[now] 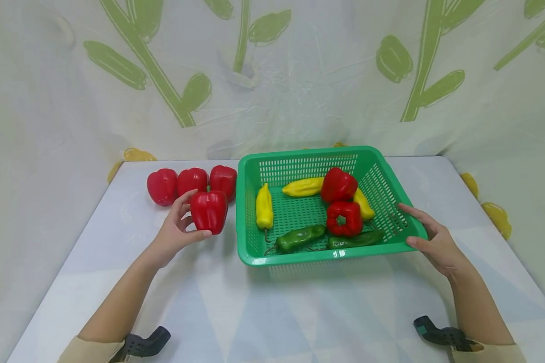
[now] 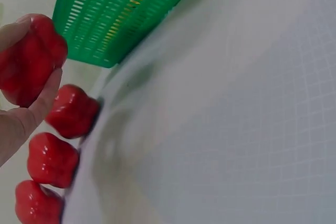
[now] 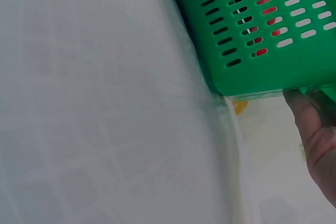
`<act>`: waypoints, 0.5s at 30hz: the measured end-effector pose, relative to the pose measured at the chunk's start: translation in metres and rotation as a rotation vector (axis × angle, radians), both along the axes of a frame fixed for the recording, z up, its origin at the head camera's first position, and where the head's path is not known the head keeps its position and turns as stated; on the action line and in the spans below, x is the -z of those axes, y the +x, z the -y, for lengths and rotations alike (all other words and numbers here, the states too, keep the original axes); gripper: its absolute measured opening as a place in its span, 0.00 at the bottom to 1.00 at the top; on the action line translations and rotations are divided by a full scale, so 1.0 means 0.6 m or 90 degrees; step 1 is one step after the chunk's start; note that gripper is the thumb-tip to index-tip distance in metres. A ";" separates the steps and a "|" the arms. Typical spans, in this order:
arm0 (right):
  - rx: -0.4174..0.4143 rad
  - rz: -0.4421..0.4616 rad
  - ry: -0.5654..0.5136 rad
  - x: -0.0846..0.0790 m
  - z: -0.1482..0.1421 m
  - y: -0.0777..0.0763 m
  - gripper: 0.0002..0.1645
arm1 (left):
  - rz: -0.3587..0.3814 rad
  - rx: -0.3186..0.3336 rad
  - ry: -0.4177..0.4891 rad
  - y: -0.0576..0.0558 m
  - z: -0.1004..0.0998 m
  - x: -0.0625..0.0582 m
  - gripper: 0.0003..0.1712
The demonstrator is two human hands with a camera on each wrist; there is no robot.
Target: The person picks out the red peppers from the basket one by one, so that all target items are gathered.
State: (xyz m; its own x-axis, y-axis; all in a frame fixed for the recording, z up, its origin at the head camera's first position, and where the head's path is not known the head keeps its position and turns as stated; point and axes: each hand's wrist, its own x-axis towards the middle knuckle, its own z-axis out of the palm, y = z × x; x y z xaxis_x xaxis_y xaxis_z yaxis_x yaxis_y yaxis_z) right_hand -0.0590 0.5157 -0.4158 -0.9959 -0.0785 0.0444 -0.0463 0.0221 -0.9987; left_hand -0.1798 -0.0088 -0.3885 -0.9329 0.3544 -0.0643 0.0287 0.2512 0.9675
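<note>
Left hand (image 1: 174, 234): grasps a red pepper (image 1: 209, 214), at nine o'clock from the green basket (image 1: 300, 259)
Right hand (image 1: 438, 249): grips the basket, four o'clock

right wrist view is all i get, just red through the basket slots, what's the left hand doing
Observer: The left hand holds a red pepper to the left of the basket.
Operator: any other red ones outside the basket
Observer: Yes, three more red peppers are on the table, in a row left of the basket.
Operator: ok and anything green inside
Observer: Two green peppers lie along the basket's near side.
</note>
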 end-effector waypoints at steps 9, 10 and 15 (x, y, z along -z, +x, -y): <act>-0.004 -0.007 -0.005 0.000 0.000 0.000 0.34 | 0.035 0.027 -0.021 -0.011 -0.004 0.031 0.57; -0.005 -0.007 -0.006 0.000 0.000 0.000 0.34 | 0.039 0.029 -0.025 -0.013 -0.004 0.035 0.57; -0.007 -0.008 -0.009 0.000 0.000 0.000 0.34 | 0.049 0.029 -0.045 -0.016 -0.005 0.050 0.58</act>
State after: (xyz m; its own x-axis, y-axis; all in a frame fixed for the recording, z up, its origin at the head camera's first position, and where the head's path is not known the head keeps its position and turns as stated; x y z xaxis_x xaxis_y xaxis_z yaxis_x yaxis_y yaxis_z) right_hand -0.0589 0.5157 -0.4156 -0.9943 -0.0893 0.0583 -0.0592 0.0072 -0.9982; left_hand -0.1897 -0.0056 -0.4187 -0.9070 0.3889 -0.1616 -0.0320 0.3191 0.9472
